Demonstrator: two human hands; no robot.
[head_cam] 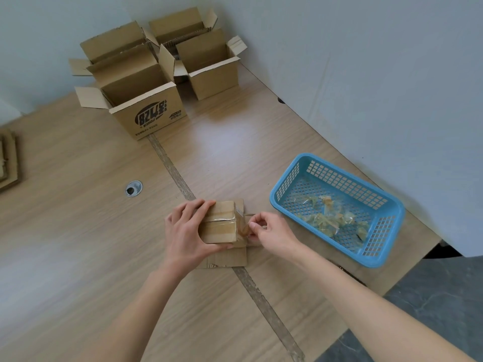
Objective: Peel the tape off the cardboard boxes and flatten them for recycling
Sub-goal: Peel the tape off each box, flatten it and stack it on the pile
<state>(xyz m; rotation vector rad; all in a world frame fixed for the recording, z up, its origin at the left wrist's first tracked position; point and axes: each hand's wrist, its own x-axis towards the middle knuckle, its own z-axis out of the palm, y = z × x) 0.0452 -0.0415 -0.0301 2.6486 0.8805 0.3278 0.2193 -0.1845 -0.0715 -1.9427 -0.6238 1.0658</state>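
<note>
A small cardboard box (222,226) stands on the wooden table near the middle, clear tape running across its top and down its right side. My left hand (187,229) grips it from the left, fingers curled over the top and thumb at the front. My right hand (269,231) pinches a loose strip of clear tape (244,228) at the box's right side, partly lifted off the cardboard. The box's lower flaps (230,257) lie spread flat on the table.
A blue plastic basket (295,173) holding several crumpled tape pieces sits to the right. Several open cardboard boxes (149,118) stand at the far end by the wall. Flattened cardboard (9,158) lies at the left edge. A round cable hole (133,188) is left of the box.
</note>
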